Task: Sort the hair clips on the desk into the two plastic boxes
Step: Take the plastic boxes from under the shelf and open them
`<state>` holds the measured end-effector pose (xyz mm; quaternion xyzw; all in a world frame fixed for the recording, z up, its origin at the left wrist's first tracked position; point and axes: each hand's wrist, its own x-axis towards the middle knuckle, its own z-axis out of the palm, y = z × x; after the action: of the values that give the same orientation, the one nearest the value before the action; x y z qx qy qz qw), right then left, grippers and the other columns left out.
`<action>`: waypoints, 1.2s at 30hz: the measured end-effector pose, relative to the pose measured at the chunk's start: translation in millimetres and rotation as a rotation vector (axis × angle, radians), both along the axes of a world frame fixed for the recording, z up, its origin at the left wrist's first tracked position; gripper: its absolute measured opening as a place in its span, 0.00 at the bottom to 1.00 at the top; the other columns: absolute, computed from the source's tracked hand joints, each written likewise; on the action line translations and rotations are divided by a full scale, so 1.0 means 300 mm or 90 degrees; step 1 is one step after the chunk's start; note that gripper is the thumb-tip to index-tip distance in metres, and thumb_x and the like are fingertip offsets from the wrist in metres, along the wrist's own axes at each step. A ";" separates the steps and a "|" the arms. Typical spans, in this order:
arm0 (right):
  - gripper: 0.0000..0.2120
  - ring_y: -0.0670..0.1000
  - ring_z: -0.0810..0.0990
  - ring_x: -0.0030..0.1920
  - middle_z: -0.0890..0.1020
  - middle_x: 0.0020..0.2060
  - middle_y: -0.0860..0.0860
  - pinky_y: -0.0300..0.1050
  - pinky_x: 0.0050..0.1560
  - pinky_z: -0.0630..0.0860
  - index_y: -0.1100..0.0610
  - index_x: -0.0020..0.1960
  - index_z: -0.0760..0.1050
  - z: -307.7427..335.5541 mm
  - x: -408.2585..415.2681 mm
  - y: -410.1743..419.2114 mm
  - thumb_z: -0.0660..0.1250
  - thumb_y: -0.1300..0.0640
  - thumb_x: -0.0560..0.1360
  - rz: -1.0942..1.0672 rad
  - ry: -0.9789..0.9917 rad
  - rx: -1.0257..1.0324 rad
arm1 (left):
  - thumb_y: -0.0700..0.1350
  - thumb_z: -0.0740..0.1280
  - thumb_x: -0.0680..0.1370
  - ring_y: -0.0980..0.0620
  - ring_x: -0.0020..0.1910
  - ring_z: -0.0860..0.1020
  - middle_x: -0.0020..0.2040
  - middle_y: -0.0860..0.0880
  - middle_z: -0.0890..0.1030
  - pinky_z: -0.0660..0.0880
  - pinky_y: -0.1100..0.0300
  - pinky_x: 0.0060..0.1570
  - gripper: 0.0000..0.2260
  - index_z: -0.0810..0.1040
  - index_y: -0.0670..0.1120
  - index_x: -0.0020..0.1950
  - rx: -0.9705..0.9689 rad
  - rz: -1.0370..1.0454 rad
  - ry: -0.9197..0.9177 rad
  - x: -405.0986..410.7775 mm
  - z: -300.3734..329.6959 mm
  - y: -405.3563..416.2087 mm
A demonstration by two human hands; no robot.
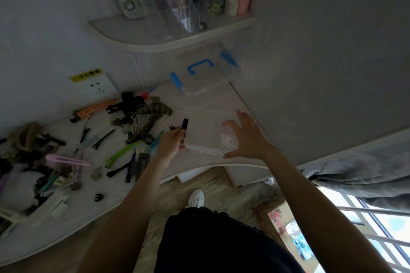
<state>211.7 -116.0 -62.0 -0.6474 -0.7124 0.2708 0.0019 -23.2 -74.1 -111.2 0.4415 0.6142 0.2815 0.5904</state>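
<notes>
Your dark-clothed lap fills the bottom of the view, with a white shoe (197,197) on the wooden floor just beyond it. From there your two forearms reach up to the desk (115,197).

Your left hand (170,142) is pinched shut on a small black clip (185,126), held upright at the left edge of the nearer clear box (208,133). Your right hand (244,137) hovers with fingers spread wide and empty, over that box's right end. Whether its lid is on or off I cannot tell; the plastic is too clear and the light too dim.

By my reading you are barely started. Almost all of the hair clips (133,115) lie loose in a scatter across the left half of the desk, among them a pink one (66,159), a green one (122,153) and an orange one (95,107). The second box (206,73), the one with blue latches and handle, sits against the wall under the shelf (173,35) and looks empty.

For writing, a yellow label (87,74) above the wall socket (97,86) carries Chinese characters, too small to read surely. The nearer box bears a small cartoon sticker (226,141) with no legible words.
</notes>
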 end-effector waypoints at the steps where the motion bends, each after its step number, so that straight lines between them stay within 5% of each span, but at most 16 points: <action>1: 0.45 0.58 0.38 0.75 0.42 0.76 0.57 0.64 0.72 0.48 0.44 0.68 0.57 0.005 0.002 0.000 0.76 0.38 0.58 -0.002 -0.001 -0.002 | 0.41 0.58 0.81 0.62 0.28 0.80 0.38 0.49 0.80 0.77 0.68 0.29 0.10 0.77 0.42 0.46 0.006 0.006 0.001 -0.001 -0.002 -0.002; 7: 0.47 0.58 0.44 0.74 0.51 0.74 0.55 0.59 0.72 0.45 0.37 0.67 0.55 0.027 0.013 -0.002 0.74 0.33 0.55 -0.050 0.055 -0.030 | 0.44 0.58 0.81 0.57 0.33 0.79 0.39 0.51 0.76 0.79 0.64 0.31 0.11 0.74 0.51 0.40 0.002 0.010 0.017 -0.012 0.010 -0.001; 10: 0.46 0.56 0.54 0.72 0.58 0.71 0.52 0.59 0.73 0.53 0.36 0.67 0.56 0.043 0.024 -0.012 0.75 0.33 0.55 -0.083 0.123 -0.038 | 0.45 0.58 0.81 0.54 0.38 0.78 0.41 0.50 0.76 0.80 0.62 0.34 0.09 0.74 0.50 0.42 0.014 -0.022 0.028 -0.016 0.013 0.001; 14: 0.34 0.48 0.64 0.64 0.64 0.61 0.45 0.47 0.64 0.64 0.38 0.63 0.64 0.054 0.085 -0.058 0.73 0.37 0.62 -0.283 0.402 0.000 | 0.47 0.57 0.81 0.53 0.39 0.77 0.42 0.50 0.76 0.80 0.61 0.36 0.08 0.73 0.48 0.46 0.026 -0.014 0.051 -0.045 0.000 -0.007; 18: 0.21 0.49 0.70 0.61 0.72 0.60 0.47 0.41 0.54 0.68 0.43 0.59 0.70 0.017 0.112 -0.120 0.70 0.41 0.68 -0.459 0.443 0.028 | 0.44 0.58 0.81 0.46 0.43 0.77 0.42 0.44 0.75 0.80 0.57 0.37 0.08 0.74 0.44 0.48 0.034 0.054 0.049 -0.063 0.000 -0.023; 22: 0.13 0.53 0.78 0.51 0.81 0.49 0.50 0.43 0.50 0.69 0.50 0.54 0.76 0.012 0.115 -0.126 0.61 0.43 0.76 -0.506 0.280 0.040 | 0.45 0.68 0.75 0.54 0.39 0.78 0.38 0.50 0.75 0.81 0.58 0.42 0.08 0.74 0.51 0.54 0.087 -0.032 0.024 -0.023 0.026 -0.039; 25: 0.14 0.62 0.81 0.40 0.82 0.40 0.59 0.48 0.39 0.72 0.55 0.52 0.74 0.042 0.121 -0.116 0.54 0.48 0.80 -0.421 -0.046 0.201 | 0.39 0.68 0.75 0.56 0.39 0.79 0.42 0.51 0.77 0.80 0.61 0.42 0.12 0.75 0.39 0.58 0.089 -0.062 0.047 0.059 0.034 -0.032; 28: 0.09 0.63 0.80 0.34 0.82 0.38 0.60 0.49 0.31 0.73 0.56 0.56 0.74 0.092 0.125 -0.116 0.60 0.59 0.78 -0.404 -0.228 0.306 | 0.38 0.65 0.76 0.55 0.42 0.79 0.46 0.50 0.79 0.81 0.58 0.44 0.12 0.73 0.38 0.59 0.085 -0.030 0.041 0.146 0.037 -0.034; 32: 0.15 0.60 0.80 0.39 0.83 0.46 0.55 0.49 0.31 0.78 0.56 0.50 0.79 0.121 0.136 -0.151 0.64 0.70 0.68 -0.367 -0.268 0.441 | 0.39 0.65 0.76 0.57 0.40 0.79 0.46 0.50 0.78 0.81 0.59 0.43 0.13 0.71 0.42 0.61 0.034 0.056 -0.011 0.215 0.037 -0.060; 36: 0.11 0.57 0.79 0.45 0.82 0.48 0.53 0.48 0.37 0.78 0.57 0.47 0.79 0.107 0.098 -0.140 0.65 0.68 0.68 -0.298 -0.194 0.470 | 0.41 0.66 0.76 0.58 0.39 0.79 0.45 0.51 0.77 0.81 0.62 0.38 0.14 0.69 0.42 0.60 -0.022 0.038 -0.040 0.243 0.034 -0.093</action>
<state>241.2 -158.0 -29.9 -0.7790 -0.5882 -0.1071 0.1890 49.6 -102.0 -101.1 0.4038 0.6129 0.3020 0.6084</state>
